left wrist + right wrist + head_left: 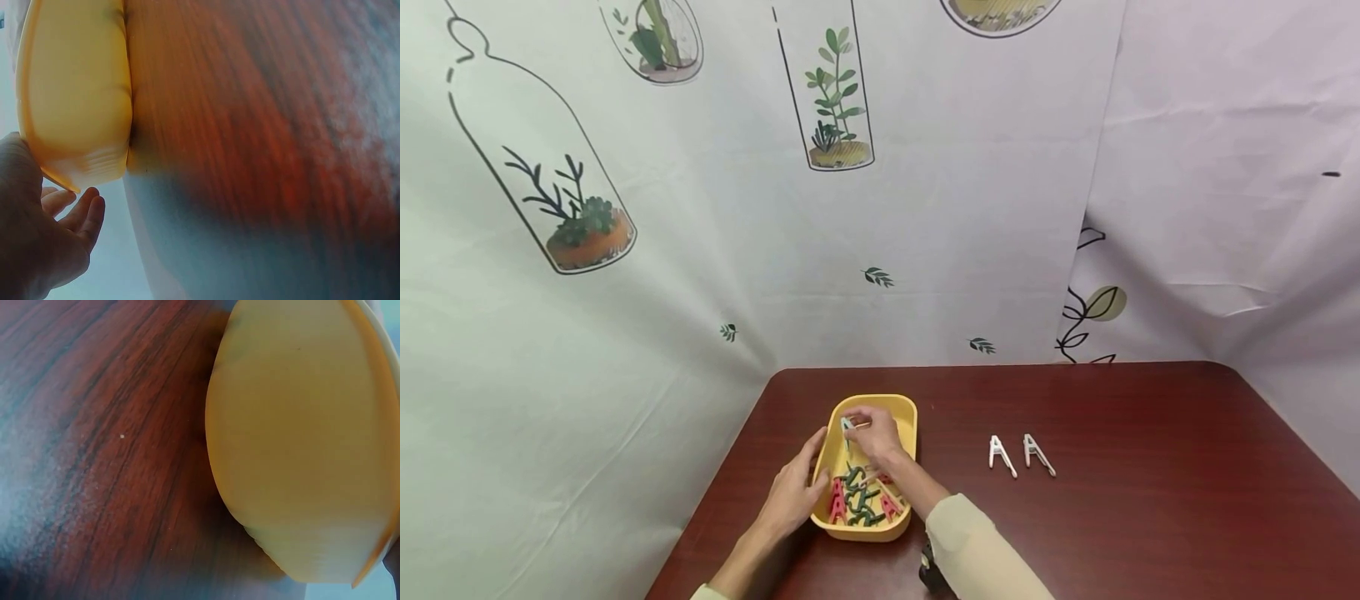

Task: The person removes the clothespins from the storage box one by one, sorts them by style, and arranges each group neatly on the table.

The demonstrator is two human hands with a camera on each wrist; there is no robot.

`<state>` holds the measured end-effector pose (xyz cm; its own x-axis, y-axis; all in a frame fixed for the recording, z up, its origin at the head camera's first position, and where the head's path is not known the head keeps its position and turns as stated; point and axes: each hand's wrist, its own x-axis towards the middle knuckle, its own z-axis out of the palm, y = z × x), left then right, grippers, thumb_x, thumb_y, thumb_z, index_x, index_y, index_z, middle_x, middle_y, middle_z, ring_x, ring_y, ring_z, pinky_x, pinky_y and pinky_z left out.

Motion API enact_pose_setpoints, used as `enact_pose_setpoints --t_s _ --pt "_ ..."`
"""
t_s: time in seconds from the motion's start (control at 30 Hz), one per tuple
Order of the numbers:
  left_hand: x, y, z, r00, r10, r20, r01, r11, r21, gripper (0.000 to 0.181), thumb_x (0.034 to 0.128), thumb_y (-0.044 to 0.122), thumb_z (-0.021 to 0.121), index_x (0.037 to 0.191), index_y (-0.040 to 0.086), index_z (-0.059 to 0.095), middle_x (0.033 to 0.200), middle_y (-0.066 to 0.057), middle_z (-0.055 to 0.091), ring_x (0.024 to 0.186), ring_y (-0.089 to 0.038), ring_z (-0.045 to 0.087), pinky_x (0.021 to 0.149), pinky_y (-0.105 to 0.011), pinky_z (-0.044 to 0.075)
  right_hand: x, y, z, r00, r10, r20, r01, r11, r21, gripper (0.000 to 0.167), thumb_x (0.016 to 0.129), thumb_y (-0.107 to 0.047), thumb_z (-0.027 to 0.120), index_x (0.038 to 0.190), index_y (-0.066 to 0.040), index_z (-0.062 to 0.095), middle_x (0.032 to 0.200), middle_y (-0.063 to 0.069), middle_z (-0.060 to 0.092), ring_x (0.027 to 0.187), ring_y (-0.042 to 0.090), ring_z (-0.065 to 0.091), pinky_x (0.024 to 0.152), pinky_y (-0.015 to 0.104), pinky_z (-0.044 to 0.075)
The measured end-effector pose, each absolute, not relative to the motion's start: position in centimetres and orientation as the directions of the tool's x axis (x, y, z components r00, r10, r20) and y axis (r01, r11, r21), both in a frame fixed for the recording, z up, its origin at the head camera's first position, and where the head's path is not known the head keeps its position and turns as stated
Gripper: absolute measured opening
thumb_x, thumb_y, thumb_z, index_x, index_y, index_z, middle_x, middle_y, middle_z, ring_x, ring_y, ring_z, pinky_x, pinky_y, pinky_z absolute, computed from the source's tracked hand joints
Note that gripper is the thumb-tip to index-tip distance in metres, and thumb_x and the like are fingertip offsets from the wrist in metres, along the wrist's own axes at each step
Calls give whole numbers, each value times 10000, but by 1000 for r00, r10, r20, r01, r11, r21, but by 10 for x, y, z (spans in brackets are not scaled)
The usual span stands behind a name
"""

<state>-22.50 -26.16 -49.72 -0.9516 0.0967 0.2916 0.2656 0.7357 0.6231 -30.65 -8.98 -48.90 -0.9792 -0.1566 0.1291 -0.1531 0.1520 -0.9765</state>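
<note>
A yellow plastic bin (912, 417) stands on the table with several clothespins in its near half: red clothespins (838, 502) and dark green clothespins (859, 500). My left hand (790, 497) holds the bin's left side, thumb over the rim and fingers along the outside. The left wrist view shows that hand (47, 240) at the rim, some fingers loosely bent. Over the bin's far half, my right hand (874, 435) pinches a pale bluish-white clothespin (847, 425) by its fingertips. In the right wrist view the bin's wall (300, 437) hides most of that hand.
Two white clothespins (999, 457) lie side by side on the dark red wooden table (1135, 500), right of the bin. A patterned white cloth (970, 208) hangs behind the table. A small black object (931, 573) shows beside the right sleeve.
</note>
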Motion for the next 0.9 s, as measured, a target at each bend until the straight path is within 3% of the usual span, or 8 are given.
enact_pose_setpoints --t_s 0.3,0.47,0.73,0.9 --pt "-225 -261 -499 -950 91 297 262 749 608 707 966 13 695 1618 97 435 1358 -125 688 1122 -245 699 904 -448 571 -308 -82 -487 -980 -168 110 -118 38 -992 249 896 4 803 1141 -41 804 1067 100 781 976 214 727 796 350 601" --pt "-225 -262 -499 -951 92 295 263 742 617 700 970 13 688 1618 71 430 1408 -131 663 1146 -257 696 926 -461 566 -307 -77 -483 -977 -174 125 -123 -21 -992 269 894 13 794 1163 4 788 1066 136 777 963 229 733 784 347 606" --pt "-225 -262 -499 -950 98 297 271 735 622 697 974 6 686 1618 73 429 1426 -138 651 1152 -265 695 935 -463 567 -307 -67 -475 -966 -173 191 -185 -48 -982 281 894 -9 816 1170 25 778 1107 187 772 1069 336 747 862 368 605" --pt "-224 -262 -499 -950 99 297 271 738 619 698 974 3 688 1618 80 430 1458 -136 632 1174 -272 687 944 -473 563 -308 -61 -471 -963 -162 215 -203 -88 -975 253 898 9 819 1146 42 784 1074 187 780 1032 318 760 844 335 607"
